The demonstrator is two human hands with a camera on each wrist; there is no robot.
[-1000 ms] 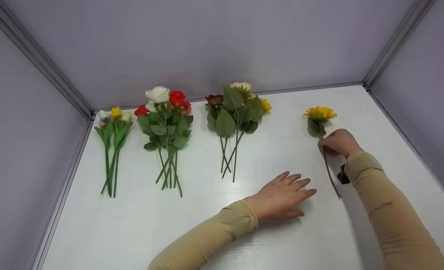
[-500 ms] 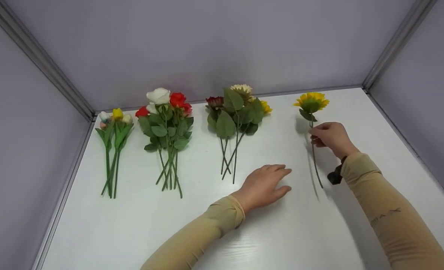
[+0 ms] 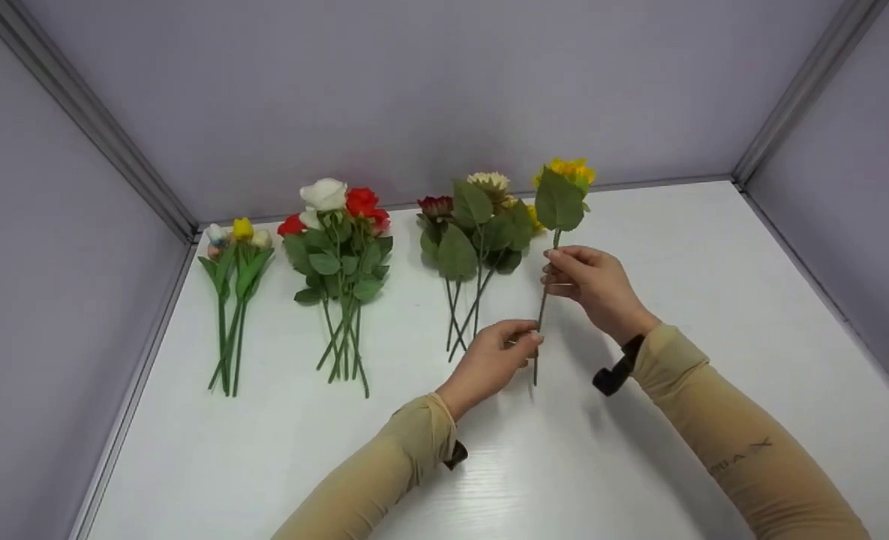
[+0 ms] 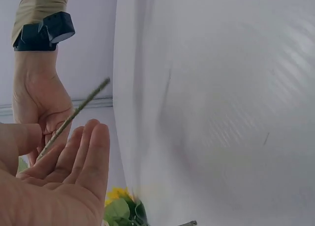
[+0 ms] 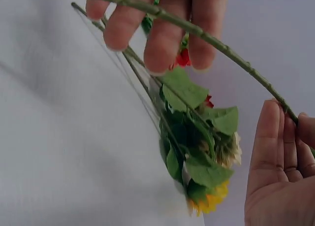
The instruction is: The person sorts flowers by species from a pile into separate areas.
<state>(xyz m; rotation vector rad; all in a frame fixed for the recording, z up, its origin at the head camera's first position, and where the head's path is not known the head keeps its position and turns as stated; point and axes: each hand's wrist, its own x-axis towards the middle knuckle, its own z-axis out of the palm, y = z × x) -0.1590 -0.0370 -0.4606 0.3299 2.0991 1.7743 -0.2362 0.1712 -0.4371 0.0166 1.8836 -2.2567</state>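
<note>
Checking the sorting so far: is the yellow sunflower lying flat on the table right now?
No, the sunflower is lifted off the table, its stem gripped by the right hand and left hand.

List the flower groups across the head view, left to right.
Tulip bunch → rose bunch → mixed bunch → sunflower, held above the table by the right hand and left hand.

Recording booth, plain grey walls (image 3: 414, 90), white tabletop (image 3: 714, 247)
</note>
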